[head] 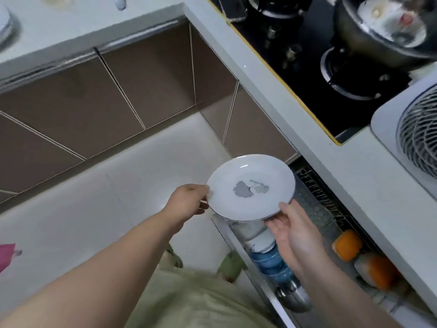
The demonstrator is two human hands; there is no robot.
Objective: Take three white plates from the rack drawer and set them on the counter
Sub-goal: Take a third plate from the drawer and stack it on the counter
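Observation:
A white plate (251, 187) with a grey leaf print and a thin dark rim hangs face up in the air over the front end of the open rack drawer (316, 204). My left hand (189, 200) grips its left edge, thumb on top. My right hand (295, 230) holds its lower right edge from underneath. Below the plate, inside the drawer, stand stacked white and blue bowls (264, 252) and a steel bowl (293, 297). The white counter (354, 185) runs along the right, just above the drawer.
A black gas hob (307, 67) with a steel pot (383, 31) sits in the counter at top right. A white fan (418, 143) lies on the counter at right. Orange bowls (347, 245) stand in the drawer's far side. Brown cabinet fronts (118, 91) and pale floor tiles fill the left.

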